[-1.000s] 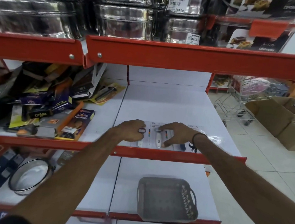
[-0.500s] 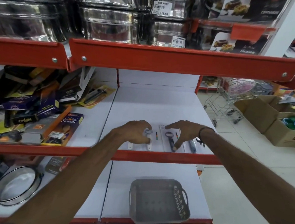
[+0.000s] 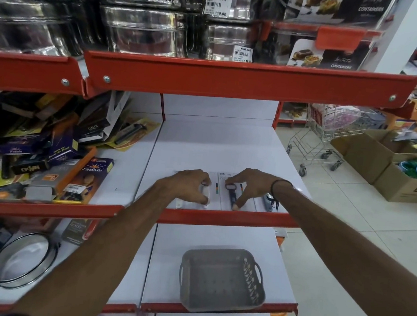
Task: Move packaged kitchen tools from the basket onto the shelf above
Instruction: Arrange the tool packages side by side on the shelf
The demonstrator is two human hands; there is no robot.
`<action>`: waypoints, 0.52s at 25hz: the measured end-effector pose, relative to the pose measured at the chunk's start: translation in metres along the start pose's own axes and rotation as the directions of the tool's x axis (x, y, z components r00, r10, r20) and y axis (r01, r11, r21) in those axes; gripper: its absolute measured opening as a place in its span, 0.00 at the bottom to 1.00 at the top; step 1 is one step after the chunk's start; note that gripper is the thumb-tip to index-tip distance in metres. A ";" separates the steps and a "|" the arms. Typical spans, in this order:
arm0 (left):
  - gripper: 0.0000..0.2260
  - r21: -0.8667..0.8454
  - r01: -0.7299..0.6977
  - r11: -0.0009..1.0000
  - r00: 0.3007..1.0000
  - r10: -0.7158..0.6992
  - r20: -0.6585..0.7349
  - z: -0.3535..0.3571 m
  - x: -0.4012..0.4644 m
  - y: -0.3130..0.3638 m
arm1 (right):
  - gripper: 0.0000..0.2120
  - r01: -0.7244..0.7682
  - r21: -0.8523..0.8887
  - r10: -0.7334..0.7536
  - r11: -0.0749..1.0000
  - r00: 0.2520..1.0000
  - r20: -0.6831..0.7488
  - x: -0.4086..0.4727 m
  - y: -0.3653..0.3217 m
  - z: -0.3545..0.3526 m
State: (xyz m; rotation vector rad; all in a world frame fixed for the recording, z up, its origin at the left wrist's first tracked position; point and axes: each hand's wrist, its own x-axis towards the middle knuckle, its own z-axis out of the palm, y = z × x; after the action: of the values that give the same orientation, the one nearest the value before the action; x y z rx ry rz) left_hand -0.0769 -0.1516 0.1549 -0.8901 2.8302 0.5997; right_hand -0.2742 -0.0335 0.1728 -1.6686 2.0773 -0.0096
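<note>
Three flat white-card packaged tools lie side by side near the front edge of the white middle shelf [image 3: 216,148]. My left hand [image 3: 187,185] curls over the left package, whose white tool [image 3: 205,191] shows under my fingers. My right hand [image 3: 249,184] spans the middle package with thumb and fingertips around its dark blue tool [image 3: 231,196]. A third package with a blue-handled tool [image 3: 267,204] lies just under my right wrist. On the shelf below stands the grey plastic basket [image 3: 219,279], with nothing visible inside it.
Boxed kitchen items [image 3: 51,151] are heaped on the left half of the same shelf. Steel tins [image 3: 143,31] fill the shelf overhead behind an orange rail [image 3: 234,79]. A round sieve [image 3: 23,259] lies lower left. A wire trolley [image 3: 330,138] and cardboard boxes [image 3: 391,163] stand on the floor right.
My hands have drawn apart, spreading the packages sideways along the shelf front. The left package slid left and the dark blue tool's package is now clear between my hands.
</note>
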 end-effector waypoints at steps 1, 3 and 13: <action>0.31 -0.008 0.003 1.000 1.000 -0.003 -0.001 0.000 0.000 0.001 | 0.42 0.001 0.005 -0.001 1.000 1.000 0.000 0.001 -0.001 -0.001; 0.31 -0.029 0.009 1.000 1.000 -0.009 -0.001 0.000 -0.001 0.002 | 0.42 0.012 0.000 -0.012 1.000 1.000 0.003 0.003 -0.003 -0.002; 0.31 -0.026 0.025 0.999 1.000 -0.025 0.002 0.002 -0.002 0.008 | 0.42 -0.002 0.011 0.002 1.000 1.000 -0.013 0.001 0.003 0.002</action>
State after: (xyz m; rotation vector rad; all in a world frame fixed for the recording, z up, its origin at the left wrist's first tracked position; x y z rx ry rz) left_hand -0.0804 -0.1440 0.1565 -0.9271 2.8122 0.6348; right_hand -0.2762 -0.0329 0.1702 -1.6643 2.0843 -0.0312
